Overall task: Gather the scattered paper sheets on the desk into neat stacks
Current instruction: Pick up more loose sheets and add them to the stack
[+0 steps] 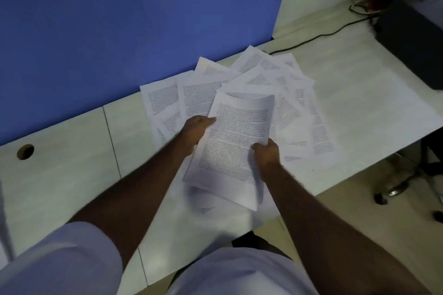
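A small bundle of printed white sheets (232, 141) is lifted above the desk, its top edge curling back. My left hand (195, 130) grips the bundle's left edge and my right hand (267, 153) grips its right edge, thumbs on the printed face. Behind and beside the bundle, several loose printed sheets (294, 108) lie fanned out on the pale desk (72, 175), overlapping one another up to the blue partition. One more sheet (206, 208) lies blurred on the desk under the bundle.
A blue partition (119, 31) stands along the desk's back edge. A dark box (412, 38) with a black cable (318, 37) sits at the far right. A round cable hole (25, 151) is at the left. A chair base (395, 189) shows on the floor to the right.
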